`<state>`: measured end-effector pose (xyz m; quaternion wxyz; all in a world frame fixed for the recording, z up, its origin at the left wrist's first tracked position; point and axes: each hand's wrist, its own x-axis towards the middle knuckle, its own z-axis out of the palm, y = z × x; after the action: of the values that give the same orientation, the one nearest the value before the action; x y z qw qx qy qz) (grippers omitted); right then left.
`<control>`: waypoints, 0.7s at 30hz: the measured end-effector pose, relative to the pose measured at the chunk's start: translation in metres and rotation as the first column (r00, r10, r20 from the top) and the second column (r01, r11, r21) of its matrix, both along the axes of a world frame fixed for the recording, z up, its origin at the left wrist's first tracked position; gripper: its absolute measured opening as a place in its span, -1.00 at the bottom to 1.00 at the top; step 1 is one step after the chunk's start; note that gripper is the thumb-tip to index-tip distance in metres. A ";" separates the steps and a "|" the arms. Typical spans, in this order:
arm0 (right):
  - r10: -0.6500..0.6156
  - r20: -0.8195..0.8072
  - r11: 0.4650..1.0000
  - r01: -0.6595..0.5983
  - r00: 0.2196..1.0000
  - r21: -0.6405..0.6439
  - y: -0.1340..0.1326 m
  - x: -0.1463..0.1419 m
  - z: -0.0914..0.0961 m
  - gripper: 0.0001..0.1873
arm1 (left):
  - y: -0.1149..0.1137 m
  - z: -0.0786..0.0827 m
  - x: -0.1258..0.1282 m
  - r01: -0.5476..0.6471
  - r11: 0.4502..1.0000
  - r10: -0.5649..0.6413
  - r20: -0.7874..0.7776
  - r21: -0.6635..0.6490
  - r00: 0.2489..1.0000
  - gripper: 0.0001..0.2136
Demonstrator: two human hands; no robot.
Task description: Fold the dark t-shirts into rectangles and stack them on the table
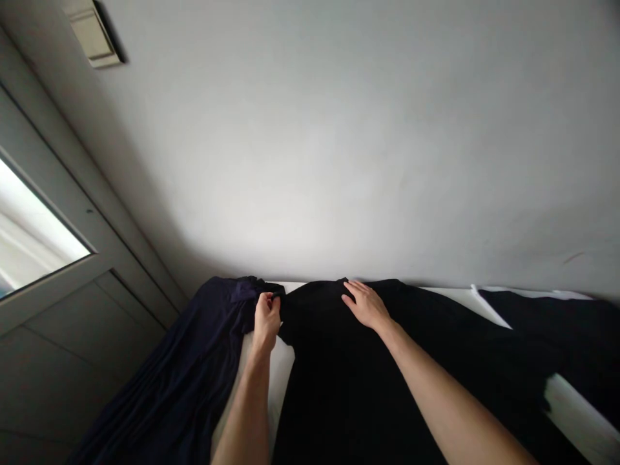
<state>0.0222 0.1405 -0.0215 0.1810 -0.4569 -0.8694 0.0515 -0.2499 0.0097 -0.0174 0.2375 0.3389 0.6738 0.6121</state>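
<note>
Left hand point(266, 320) and right hand point(367, 307) at the far edge of 2 dark cloths, seen from the head-worn camera. The left hand is closed in a narrow pinch, fingers and thumb gathering a small fold at the top of the navy cloth point(179, 361), just beside its border with the black cloth point(358, 387). The fold is dark, and the exact edge held is hard to make out. The right hand is open and lies palm-down on the black cloth near its upper edge, with the fingers loosely together and pointing toward the left hand.

The navy cloth is a soft, matte, drape-prone fabric that falls away toward the lower left in long, shallow folds and bunches near the pinch. The black cloth is matte and broad, and its deep tone hides most surface detail. A strip of white sheet point(277, 378) shows between the 2 cloths below the hands. A second black cloth point(542, 336) lies on the white sheet at the right, apart from the right hand.

Behind them rises a smooth grey wall point(310, 161) with a beige wall fitting point(90, 32) near the top left. A grey door point(82, 349) with a glass pane point(33, 236) stands at the left.
</note>
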 end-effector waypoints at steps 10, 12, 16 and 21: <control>0.025 -0.036 1.000 -0.024 0.999 0.003 0.006 0.001 -0.007 -0.50 | -0.014 0.004 -0.004 0.207 0.963 -0.202 0.044 -0.175 0.978 -0.59; 0.019 -0.050 1.000 -0.019 0.999 -0.001 0.005 0.001 -0.006 -0.52 | -0.014 0.012 0.001 0.223 0.967 -0.207 0.136 -0.122 0.969 -0.60; 0.001 -0.074 1.000 -0.001 0.997 -0.007 0.003 0.000 -0.003 -0.53 | -0.016 0.028 0.006 0.178 0.982 -0.187 0.371 0.059 0.909 -0.52; 0.002 -0.060 1.000 -0.002 0.998 -0.009 0.002 0.000 0.000 -0.53 | -0.024 0.042 0.007 0.234 0.945 -0.320 0.498 0.228 0.806 -0.04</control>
<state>0.0222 0.1425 -0.0210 0.2050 -0.4550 -0.8638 0.0694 -0.2429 -0.0141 0.0247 0.4734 0.2697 0.4757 0.6906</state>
